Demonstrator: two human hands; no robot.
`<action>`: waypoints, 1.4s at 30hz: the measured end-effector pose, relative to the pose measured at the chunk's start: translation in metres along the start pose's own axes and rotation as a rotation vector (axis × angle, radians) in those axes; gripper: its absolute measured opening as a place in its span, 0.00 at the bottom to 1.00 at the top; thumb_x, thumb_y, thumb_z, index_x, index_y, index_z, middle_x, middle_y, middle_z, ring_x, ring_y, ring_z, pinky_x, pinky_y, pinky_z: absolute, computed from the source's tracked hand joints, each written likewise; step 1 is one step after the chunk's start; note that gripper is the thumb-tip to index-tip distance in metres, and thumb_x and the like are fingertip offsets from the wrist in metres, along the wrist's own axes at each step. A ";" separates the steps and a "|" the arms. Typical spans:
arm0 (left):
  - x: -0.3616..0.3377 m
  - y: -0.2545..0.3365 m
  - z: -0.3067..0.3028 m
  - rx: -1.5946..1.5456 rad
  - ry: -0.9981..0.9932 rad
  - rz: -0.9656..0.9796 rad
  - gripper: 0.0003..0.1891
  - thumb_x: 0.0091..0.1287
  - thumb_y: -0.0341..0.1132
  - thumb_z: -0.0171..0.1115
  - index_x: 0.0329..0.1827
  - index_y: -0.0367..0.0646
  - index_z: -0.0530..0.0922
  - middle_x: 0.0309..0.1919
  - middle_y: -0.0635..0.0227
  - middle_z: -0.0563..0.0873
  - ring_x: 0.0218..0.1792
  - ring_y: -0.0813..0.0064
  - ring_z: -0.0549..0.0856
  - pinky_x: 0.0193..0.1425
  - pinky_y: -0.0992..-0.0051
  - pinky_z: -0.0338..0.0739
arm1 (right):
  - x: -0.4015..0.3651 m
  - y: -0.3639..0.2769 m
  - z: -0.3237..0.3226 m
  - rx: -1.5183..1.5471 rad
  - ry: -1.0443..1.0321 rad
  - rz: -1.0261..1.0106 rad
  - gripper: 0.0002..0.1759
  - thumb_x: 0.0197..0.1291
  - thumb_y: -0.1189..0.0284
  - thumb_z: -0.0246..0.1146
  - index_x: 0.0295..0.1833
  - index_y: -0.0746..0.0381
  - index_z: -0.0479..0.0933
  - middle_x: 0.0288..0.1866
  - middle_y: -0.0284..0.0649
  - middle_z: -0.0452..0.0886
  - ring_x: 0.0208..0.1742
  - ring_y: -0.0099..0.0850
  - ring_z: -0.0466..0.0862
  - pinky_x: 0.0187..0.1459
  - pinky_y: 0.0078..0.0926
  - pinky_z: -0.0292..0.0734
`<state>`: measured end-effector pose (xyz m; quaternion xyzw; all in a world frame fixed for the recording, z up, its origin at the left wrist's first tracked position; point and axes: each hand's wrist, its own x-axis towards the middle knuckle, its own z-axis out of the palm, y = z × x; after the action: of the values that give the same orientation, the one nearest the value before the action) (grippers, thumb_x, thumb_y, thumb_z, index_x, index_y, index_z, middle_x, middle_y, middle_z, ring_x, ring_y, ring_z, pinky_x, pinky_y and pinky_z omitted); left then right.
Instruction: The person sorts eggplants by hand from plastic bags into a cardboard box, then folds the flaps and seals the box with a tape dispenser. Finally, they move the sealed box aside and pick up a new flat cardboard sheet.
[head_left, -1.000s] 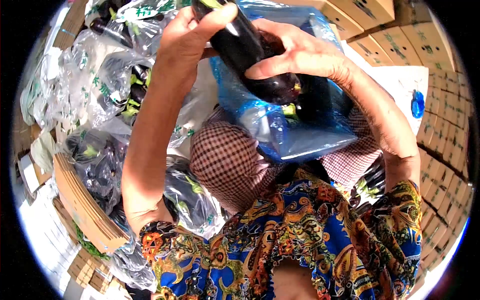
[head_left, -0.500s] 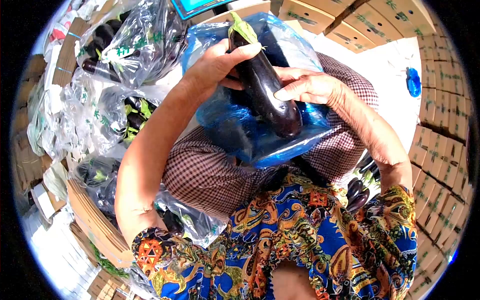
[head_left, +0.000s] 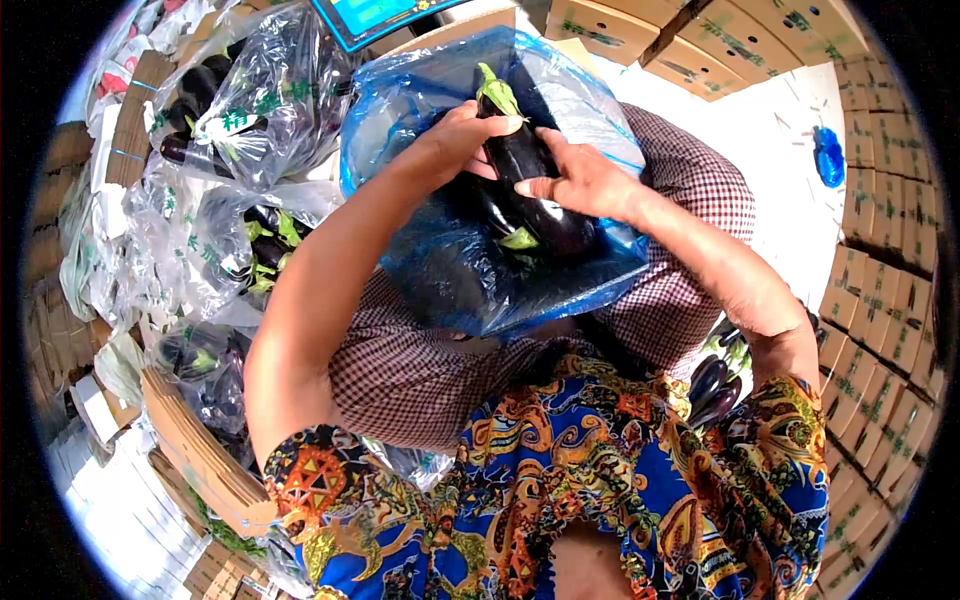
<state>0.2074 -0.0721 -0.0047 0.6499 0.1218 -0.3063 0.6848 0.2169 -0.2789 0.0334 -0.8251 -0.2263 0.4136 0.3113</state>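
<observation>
A dark, glossy eggplant [head_left: 520,160] with a green cap lies slantwise between my hands, down in the mouth of an open blue plastic bag [head_left: 430,290]. My left hand [head_left: 465,140] grips it near the cap, thumb across the top. On its right side, my right hand [head_left: 580,175] holds it with thumb and fingers around the body. Beneath it in the bag shows another eggplant, mostly hidden, with its green cap [head_left: 520,239] toward me. The bag stands between my knees in checked trousers.
Clear bags of eggplants [head_left: 265,110] lie on the left, beside flattened cardboard [head_left: 195,440]. A blue-framed device [head_left: 370,15] stands at the top. Stacked cartons [head_left: 880,290] line the right. Loose eggplants [head_left: 712,385] lie by my right elbow, and a blue bundle [head_left: 828,157] is on the floor.
Both hands have lowered the eggplant from above the bag into its mouth. The eggplant underneath now shows its cap. My view has shifted slightly.
</observation>
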 end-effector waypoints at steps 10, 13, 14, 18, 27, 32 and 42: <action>0.058 -0.044 0.015 0.223 0.224 -0.032 0.17 0.66 0.45 0.66 0.45 0.39 0.80 0.32 0.66 0.85 0.33 0.75 0.84 0.28 0.73 0.81 | -0.017 0.011 0.034 -0.971 0.198 -0.429 0.21 0.56 0.70 0.59 0.56 0.61 0.76 0.59 0.44 0.73 0.59 0.40 0.73 0.51 0.35 0.74; 0.062 -0.043 0.016 0.405 0.163 0.051 0.20 0.68 0.48 0.63 0.47 0.37 0.79 0.34 0.64 0.84 0.33 0.74 0.83 0.36 0.70 0.81 | -0.009 0.028 0.041 -1.042 0.215 -0.550 0.19 0.57 0.69 0.58 0.55 0.59 0.78 0.67 0.44 0.70 0.64 0.40 0.70 0.54 0.35 0.72; 0.049 -0.035 0.012 0.253 0.014 0.074 0.22 0.69 0.49 0.61 0.50 0.37 0.78 0.35 0.64 0.84 0.34 0.72 0.83 0.38 0.70 0.81 | -0.005 0.039 0.047 -1.050 0.260 -0.602 0.17 0.59 0.68 0.57 0.54 0.58 0.79 0.69 0.43 0.70 0.64 0.39 0.70 0.55 0.35 0.71; -0.010 0.002 -0.031 0.239 -0.098 0.020 0.23 0.71 0.51 0.60 0.57 0.42 0.77 0.40 0.69 0.83 0.37 0.77 0.84 0.44 0.76 0.82 | -0.016 0.020 0.025 -1.117 0.096 -0.510 0.17 0.58 0.69 0.57 0.53 0.59 0.80 0.69 0.43 0.71 0.65 0.39 0.70 0.60 0.35 0.70; -0.198 -0.153 -0.146 0.405 0.984 0.094 0.14 0.72 0.41 0.57 0.46 0.38 0.81 0.34 0.57 0.86 0.37 0.69 0.86 0.43 0.71 0.78 | -0.022 -0.005 0.019 -1.042 0.035 -0.610 0.27 0.42 0.77 0.65 0.54 0.60 0.77 0.69 0.46 0.68 0.63 0.44 0.69 0.60 0.37 0.72; -0.251 -0.256 -0.150 0.693 0.993 -0.480 0.20 0.70 0.50 0.52 0.51 0.43 0.80 0.44 0.46 0.85 0.48 0.43 0.83 0.53 0.54 0.78 | -0.029 -0.009 0.024 -1.118 0.051 -0.603 0.28 0.45 0.78 0.64 0.57 0.62 0.77 0.68 0.49 0.68 0.62 0.49 0.70 0.59 0.41 0.73; -0.302 -0.349 -0.145 0.635 0.864 -0.632 0.14 0.65 0.42 0.55 0.44 0.45 0.84 0.42 0.48 0.86 0.47 0.45 0.84 0.52 0.56 0.79 | -0.029 -0.030 0.021 -1.041 -0.002 -0.565 0.29 0.44 0.78 0.68 0.58 0.64 0.77 0.66 0.46 0.69 0.60 0.49 0.69 0.61 0.41 0.72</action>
<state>-0.1968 0.1578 -0.1366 0.8196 0.4773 -0.2250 0.2234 0.1798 -0.2693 0.0604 -0.7768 -0.6105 0.1501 -0.0365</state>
